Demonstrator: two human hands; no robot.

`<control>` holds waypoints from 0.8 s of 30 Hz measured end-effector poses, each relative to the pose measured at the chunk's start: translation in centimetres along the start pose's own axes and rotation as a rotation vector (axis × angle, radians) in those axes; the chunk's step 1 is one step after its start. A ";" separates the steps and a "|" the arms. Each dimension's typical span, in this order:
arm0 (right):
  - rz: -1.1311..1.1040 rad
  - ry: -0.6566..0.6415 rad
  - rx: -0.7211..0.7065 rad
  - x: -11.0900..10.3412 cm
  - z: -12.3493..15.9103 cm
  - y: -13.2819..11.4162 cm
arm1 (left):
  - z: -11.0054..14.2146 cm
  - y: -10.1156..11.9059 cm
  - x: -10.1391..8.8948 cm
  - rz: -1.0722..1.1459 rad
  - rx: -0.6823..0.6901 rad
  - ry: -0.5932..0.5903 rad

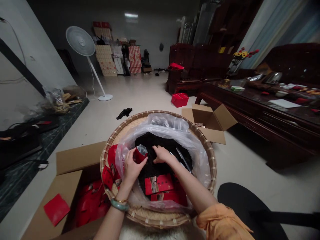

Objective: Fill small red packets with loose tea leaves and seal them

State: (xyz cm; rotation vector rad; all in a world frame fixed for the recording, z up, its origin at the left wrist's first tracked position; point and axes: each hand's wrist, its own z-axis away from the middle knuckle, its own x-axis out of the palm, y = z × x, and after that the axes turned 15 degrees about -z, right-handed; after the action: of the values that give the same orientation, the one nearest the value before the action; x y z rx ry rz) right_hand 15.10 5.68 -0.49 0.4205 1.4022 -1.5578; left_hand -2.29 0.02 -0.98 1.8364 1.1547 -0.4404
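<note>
My left hand pinches a small red pouch whose open mouth shows a clear plastic lining. Just to its right, my right hand hovers over or touches dark loose material that looks like tea leaves, thumb and fingers apart; its fingertips are partly lost against the dark. The leaves lie in a clear plastic bag spread inside a round woven bamboo basket. Flat red packets rest on the near side of the leaves. A shiny metal tool lies right of my right hand.
More red packets sit at the basket's left. An open carton of red pouches stands at left, another carton behind right. A black round stool, a dark wooden table and a white fan stand around.
</note>
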 end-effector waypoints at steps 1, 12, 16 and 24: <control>-0.011 0.000 -0.006 -0.1 -0.1 0.1 | 0.0 0.0 0.0 0.001 0.000 -0.003; -0.116 0.146 -0.081 0.5 0.2 0.8 | -0.2 0.8 0.9 0.011 0.044 -0.006; -0.225 0.191 -0.148 0.5 0.5 1.8 | 0.0 0.9 0.9 0.016 0.045 -0.019; -0.831 0.296 -0.187 -1.3 2.9 3.0 | 0.0 1.3 0.4 0.028 0.045 -0.041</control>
State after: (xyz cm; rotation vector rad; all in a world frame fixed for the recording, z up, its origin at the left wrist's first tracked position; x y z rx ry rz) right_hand 19.14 3.97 -0.40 -0.0811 2.0969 -2.0326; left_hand -0.99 0.03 -0.60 1.8714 1.0983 -0.4886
